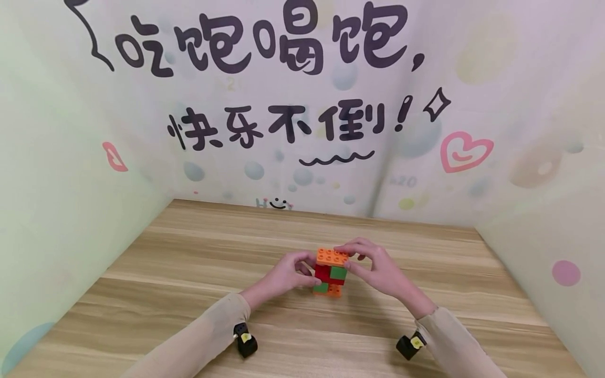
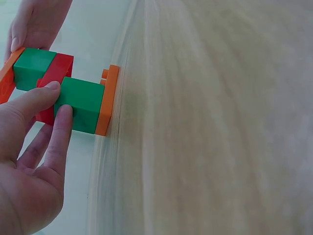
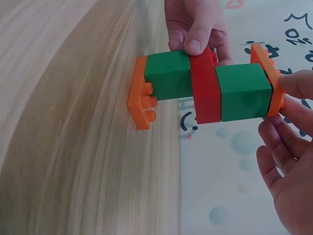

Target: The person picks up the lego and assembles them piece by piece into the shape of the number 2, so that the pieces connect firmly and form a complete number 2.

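Observation:
A stack of toy building bricks stands upright on the table between the two hands. From the bottom it runs: orange studded plate, green block, red brick, second green block, top orange plate. The green blocks are set toward opposite ends of the red brick. My left hand grips the stack from the left, thumb on the red brick and a finger against the lower green block in the left wrist view. With thumb and fingers, my right hand pinches the top orange plate at its right end.
The wood-grain table reaches back to a printed wall hanging with large black characters. Pale walls stand at left and right. Black wrist cameras hang under both sleeves, such as the left camera.

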A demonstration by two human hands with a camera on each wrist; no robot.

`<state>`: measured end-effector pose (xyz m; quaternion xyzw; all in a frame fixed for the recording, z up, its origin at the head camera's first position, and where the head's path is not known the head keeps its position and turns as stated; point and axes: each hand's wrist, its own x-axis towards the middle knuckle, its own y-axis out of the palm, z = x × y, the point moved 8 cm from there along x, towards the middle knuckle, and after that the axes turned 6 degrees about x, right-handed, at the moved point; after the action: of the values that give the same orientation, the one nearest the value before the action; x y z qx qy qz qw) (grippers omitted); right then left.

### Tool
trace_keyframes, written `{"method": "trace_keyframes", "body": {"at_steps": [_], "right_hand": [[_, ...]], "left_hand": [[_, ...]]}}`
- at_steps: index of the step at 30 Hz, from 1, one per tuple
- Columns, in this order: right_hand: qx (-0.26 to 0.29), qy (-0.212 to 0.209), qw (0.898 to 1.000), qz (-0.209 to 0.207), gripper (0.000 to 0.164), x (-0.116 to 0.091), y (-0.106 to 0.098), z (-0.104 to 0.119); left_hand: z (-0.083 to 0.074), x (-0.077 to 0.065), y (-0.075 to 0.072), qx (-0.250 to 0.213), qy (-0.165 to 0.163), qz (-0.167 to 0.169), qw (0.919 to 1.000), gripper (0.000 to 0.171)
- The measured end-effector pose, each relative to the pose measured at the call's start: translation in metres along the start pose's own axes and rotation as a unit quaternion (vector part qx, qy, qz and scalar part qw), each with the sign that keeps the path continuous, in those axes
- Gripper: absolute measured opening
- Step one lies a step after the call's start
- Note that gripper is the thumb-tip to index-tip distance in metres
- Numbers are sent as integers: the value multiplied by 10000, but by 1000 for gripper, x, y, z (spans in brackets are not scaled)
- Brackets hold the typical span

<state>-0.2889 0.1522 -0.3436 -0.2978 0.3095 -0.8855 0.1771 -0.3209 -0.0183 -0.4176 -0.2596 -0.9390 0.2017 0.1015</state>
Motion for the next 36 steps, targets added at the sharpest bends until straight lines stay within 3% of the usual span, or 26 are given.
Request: {"method": "trace_keyframes", "body": {"at_steps": [21,36], "right_hand": [[182,-113,9998,-55,29,-1,1,-1],[-39,-62,10000,-14,30,-3,1,-1]], "left_hand": [[1,1,1,-46,-28,27,10000,36],[-1,2,2,-17,91,31,10000,37]]}}
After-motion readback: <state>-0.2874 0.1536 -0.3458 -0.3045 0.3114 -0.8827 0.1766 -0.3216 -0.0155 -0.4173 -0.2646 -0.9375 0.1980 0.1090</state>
